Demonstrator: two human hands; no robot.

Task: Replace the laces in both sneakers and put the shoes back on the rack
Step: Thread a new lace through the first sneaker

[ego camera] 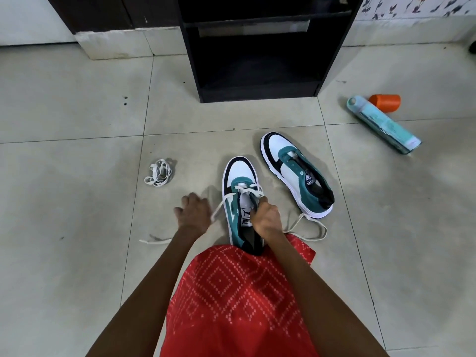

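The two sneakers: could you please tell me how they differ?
The near sneaker has a white lace in its front eyelets; the far sneaker has none. The right hand grips the near sneaker's lace; the far sneaker lies untouched. Both are teal, white and black.

Near sneaker [240, 176] and far sneaker [296, 173]: teal, white, black. Lace [256, 193] and loose lace bundle [158, 172] are off-white. Black rack [257, 94], beige floor tiles [77, 99], aqua bottle [381, 124], orange cap [385, 102], red dress [231, 292] with white dotted diamonds.
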